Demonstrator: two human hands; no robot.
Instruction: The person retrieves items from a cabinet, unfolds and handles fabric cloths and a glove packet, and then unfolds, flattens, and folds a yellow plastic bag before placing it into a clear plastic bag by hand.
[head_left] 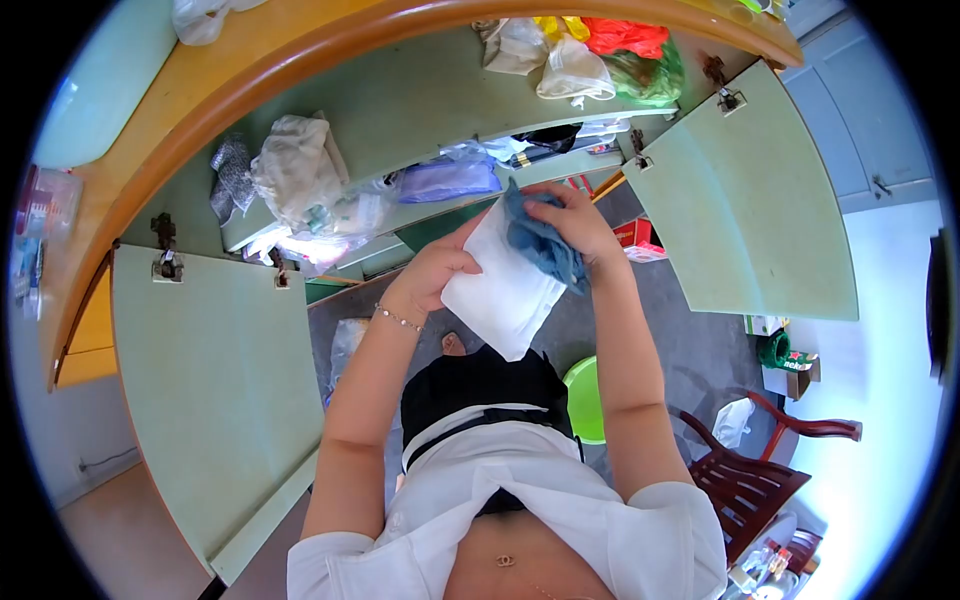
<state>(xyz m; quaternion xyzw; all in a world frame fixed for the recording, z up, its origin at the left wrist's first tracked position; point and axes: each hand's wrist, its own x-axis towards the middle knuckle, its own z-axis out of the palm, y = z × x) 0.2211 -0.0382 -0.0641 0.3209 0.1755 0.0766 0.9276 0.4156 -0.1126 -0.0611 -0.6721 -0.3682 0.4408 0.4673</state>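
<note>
Nearest us is a white shirt [400, 553]; beyond, we see the left hand [440, 273] pinching the left edge of a white, probably folded sheet [503, 295], the right hand [572, 222] curled round a blue cloth [545, 245] over its far right part, between cabinet doors [215, 390].

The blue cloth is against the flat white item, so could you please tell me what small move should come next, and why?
Probably, with the right hand, slide the blue cloth down toward the lower tip of the flat white item: the cloth lies over its upper right part, the lower part is bare, and the left hand grips its left edge.
</note>
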